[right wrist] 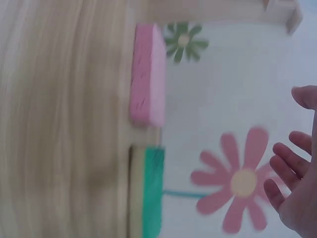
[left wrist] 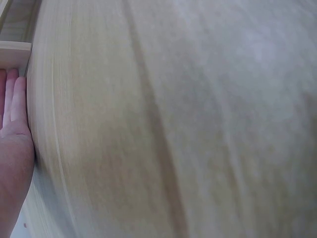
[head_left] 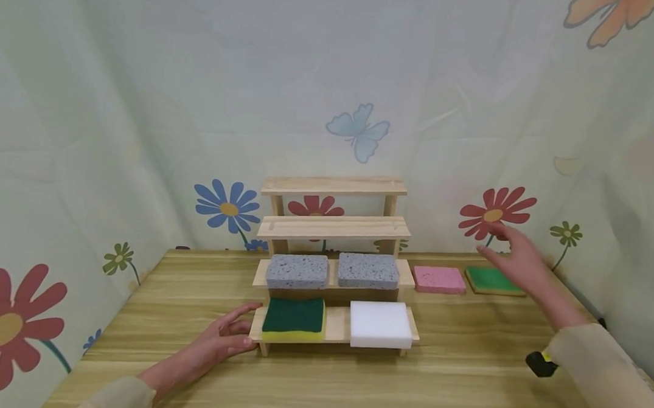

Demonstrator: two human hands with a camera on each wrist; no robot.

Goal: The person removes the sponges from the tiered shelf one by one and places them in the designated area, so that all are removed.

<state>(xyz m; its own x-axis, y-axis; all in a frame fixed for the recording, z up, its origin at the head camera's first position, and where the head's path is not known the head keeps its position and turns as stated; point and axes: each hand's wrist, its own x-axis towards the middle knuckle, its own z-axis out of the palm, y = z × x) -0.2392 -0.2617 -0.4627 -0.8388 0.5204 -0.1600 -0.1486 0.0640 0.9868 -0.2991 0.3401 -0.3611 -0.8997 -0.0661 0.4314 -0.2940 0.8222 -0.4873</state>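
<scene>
A tiered wooden shelf (head_left: 334, 227) stands on the table. On its bottom step lie a green-and-yellow scouring sponge (head_left: 293, 316) and a white sponge (head_left: 381, 324). One step up sit two grey speckled sponges, a left one (head_left: 297, 271) and a right one (head_left: 368, 271). My left hand (head_left: 217, 339) touches the left end of the bottom step, its fingers (left wrist: 19, 101) fairly straight in the left wrist view. Raised above the table at the right, my right hand (head_left: 513, 255) holds nothing, thumb and fingers apart. Below and left of it are a pink sponge (head_left: 440, 280) and a green-topped sponge (head_left: 493, 280).
The upper two shelf steps bear no sponges. A floral curtain (head_left: 360, 77) hangs behind and along both sides of the wood-grain table (head_left: 319, 386). A small black-and-yellow object (head_left: 541, 363) shows by the right sleeve.
</scene>
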